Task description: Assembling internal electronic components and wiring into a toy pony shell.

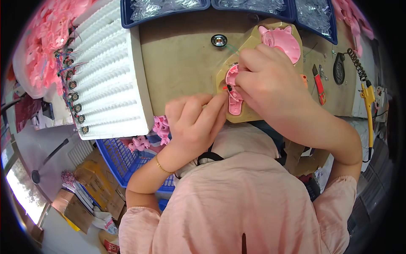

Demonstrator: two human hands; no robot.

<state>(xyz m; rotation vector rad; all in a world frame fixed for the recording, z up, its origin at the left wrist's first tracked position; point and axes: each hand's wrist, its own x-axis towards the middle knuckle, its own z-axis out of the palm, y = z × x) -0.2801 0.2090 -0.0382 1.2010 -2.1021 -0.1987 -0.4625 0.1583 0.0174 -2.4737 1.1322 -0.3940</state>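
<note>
A pink plastic shell half (236,106) lies hollow side up in a tan holder (249,116) at the table's near edge. My left hand (193,118) reaches in from the left, its thumb and fingers pinched together at the shell's left side. My right hand (266,80) is over the shell, fingers bent and closed at its inside, covering part of it. Between the fingertips shows a small dark and red part (229,88); what each hand grips is too small to tell. A rounder pink shell half (285,42) sits in the holder's far end.
A round speaker (219,40) lies beyond the holder. White foam tray (114,76) with several wired speakers stands left. Blue bins (169,17) of clear parts line the back. A red utility knife (319,86) and yellow coiled-cord tool (368,99) are right. A blue basket (120,163) is below.
</note>
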